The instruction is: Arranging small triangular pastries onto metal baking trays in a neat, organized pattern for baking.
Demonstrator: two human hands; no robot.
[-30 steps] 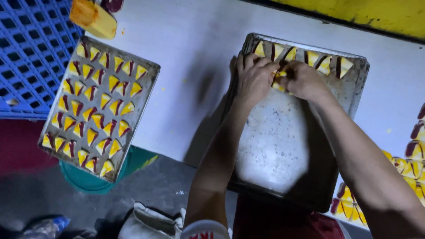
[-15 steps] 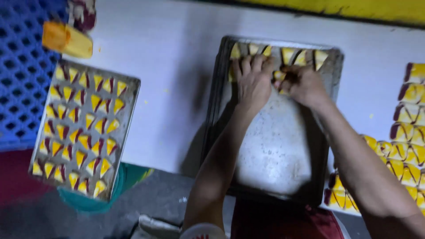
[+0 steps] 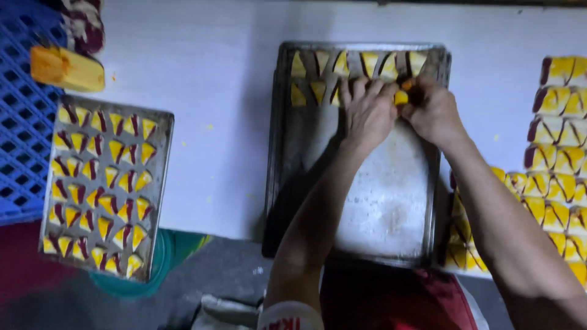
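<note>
Yellow pastry wedge [image 3: 401, 96] pinched between left hand [image 3: 367, 110], right hand [image 3: 431, 110], over metal tray [image 3: 275, 153]

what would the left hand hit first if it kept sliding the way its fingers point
The left hand points toward the tray's far rim. It would probably first meet the yellow wedge pieces in the top row, just beyond its fingers.

A full tray [image 3: 160, 183] of yellow-and-purple wedges sits left on the white desk [image 3: 220, 91]. Far left, a blue crate [image 3: 21, 140] and perhaps a yellow scraper [image 3: 67, 69].
</note>
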